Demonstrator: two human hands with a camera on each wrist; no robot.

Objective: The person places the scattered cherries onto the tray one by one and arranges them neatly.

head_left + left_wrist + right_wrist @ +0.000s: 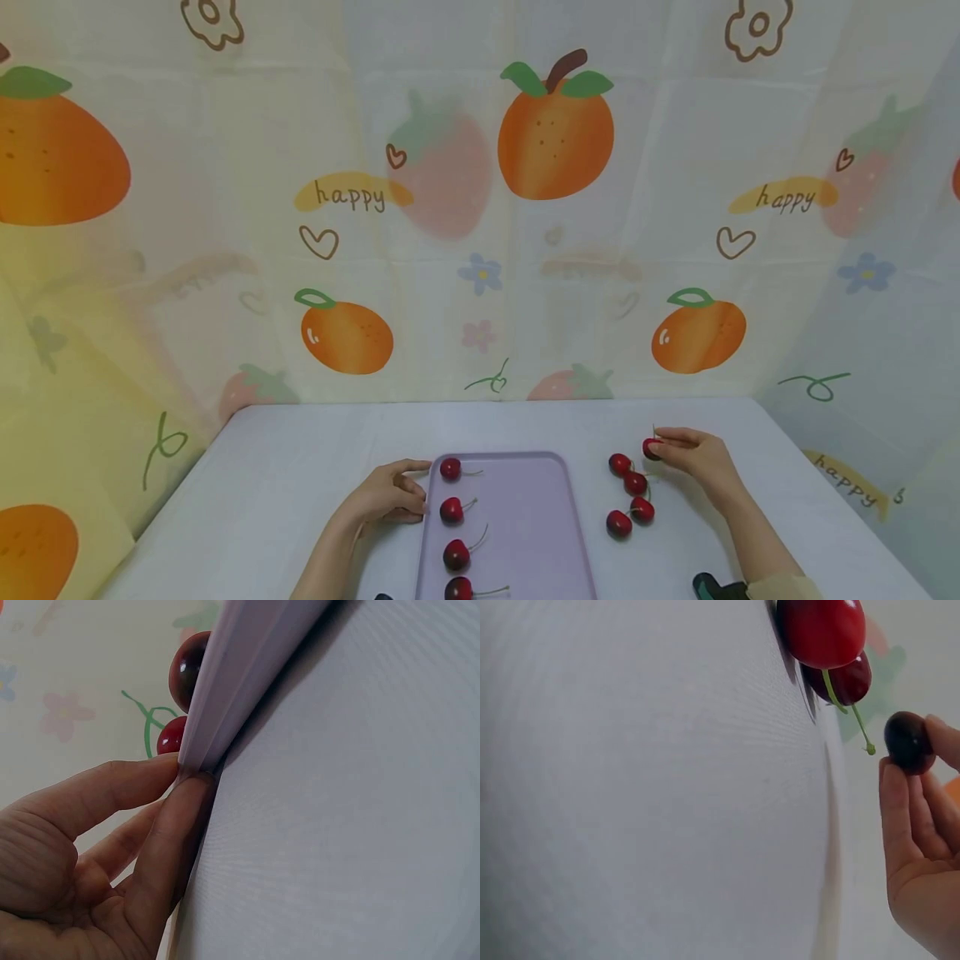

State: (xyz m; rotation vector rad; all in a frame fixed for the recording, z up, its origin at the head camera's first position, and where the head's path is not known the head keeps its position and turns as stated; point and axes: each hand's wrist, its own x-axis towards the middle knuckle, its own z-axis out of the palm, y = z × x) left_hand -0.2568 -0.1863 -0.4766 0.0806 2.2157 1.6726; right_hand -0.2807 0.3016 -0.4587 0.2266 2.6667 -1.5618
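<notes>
A lilac tray [525, 525] lies on the white table, and my left hand [387, 493] holds its left edge near the far corner. Thumb and a fingertip pinch the tray's rim [214, 712] in the left wrist view. Several dark red cherries with stems form a column along the tray's left side, among them a far cherry [450, 469]. My right hand [701, 462] pinches a cherry [909, 742] between thumb and fingers; it shows dark and raised off the table in the right wrist view. Part of that hand is cut off there.
Right of the tray, several loose cherries lie in a cluster on the table, including a near cherry [618, 524]. A black and green object [716, 587] sits by the right wrist. Fruit-printed cloth [555, 333] hangs behind the table and at both sides.
</notes>
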